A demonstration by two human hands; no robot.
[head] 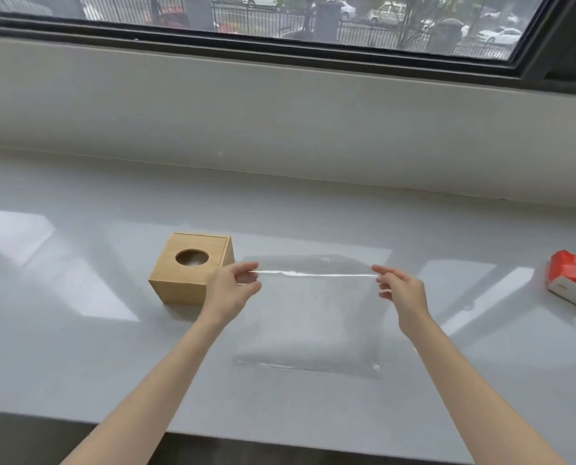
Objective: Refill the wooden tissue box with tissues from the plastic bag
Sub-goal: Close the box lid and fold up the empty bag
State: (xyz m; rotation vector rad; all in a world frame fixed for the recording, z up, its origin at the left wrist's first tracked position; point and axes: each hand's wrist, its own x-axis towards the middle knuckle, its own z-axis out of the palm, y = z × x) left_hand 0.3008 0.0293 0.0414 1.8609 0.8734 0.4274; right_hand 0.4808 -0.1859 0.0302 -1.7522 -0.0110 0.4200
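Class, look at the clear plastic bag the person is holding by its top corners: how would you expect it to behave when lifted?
The plastic bag probably hangs floppy: only the edge stretched between the left hand and right hand looks straight. Its glossy film may be slippery. The pale tissues inside probably sag to the bottom, adding little weight.

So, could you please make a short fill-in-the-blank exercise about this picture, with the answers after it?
1. Both hands pinch the top edge of the clear plastic ___.
2. The wooden box stands beside the ___ hand.
3. The hole in the top of the box is ___ in shape.
4. The packet far beyond the right hand is white and ___.

Answers: bag; left; round; red
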